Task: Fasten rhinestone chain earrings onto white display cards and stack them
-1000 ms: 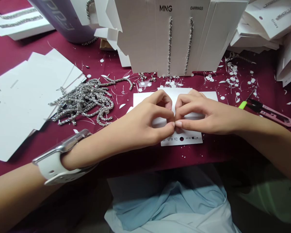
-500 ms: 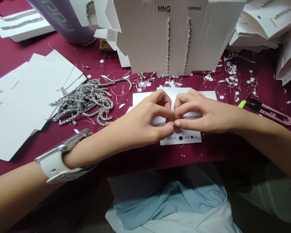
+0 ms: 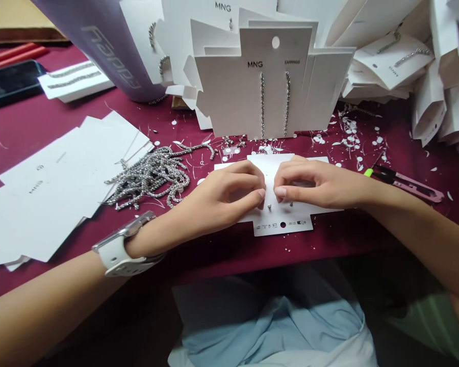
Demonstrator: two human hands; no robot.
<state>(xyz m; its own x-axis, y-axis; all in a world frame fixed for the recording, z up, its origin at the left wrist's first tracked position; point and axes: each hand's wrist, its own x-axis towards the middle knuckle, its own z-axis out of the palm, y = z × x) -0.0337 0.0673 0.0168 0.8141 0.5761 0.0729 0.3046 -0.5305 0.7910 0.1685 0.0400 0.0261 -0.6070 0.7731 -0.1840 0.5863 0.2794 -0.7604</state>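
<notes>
A white card (image 3: pixel 283 225) lies flat on the dark red cloth, printed side with a dark hole toward me. Two small metal studs, one of them a clear silver stud (image 3: pixel 269 207), show on its surface. My left hand (image 3: pixel 239 191) rests over the card's left part with fingers curled and pressed together; whatever they may pinch is hidden. On the right part, my right hand (image 3: pixel 308 183) is also curled, thumb against the fingers, contents hidden. A gap separates the hands. Behind them stands a grey-looking card with two silver chain earrings (image 3: pixel 262 104).
A pile of silver chains (image 3: pixel 153 176) lies left of my hands, beside stacked white cards (image 3: pixel 72 178). A pink cutter (image 3: pixel 416 186) is at the right. A purple container (image 3: pixel 110 46), folded cards (image 3: pixel 393 61) and a dark phone (image 3: pixel 11 84) stand or lie farther back.
My hands have moved apart from touching each other, uncovering the studs and the middle of the card. The view has shifted, showing more of the table's back.
</notes>
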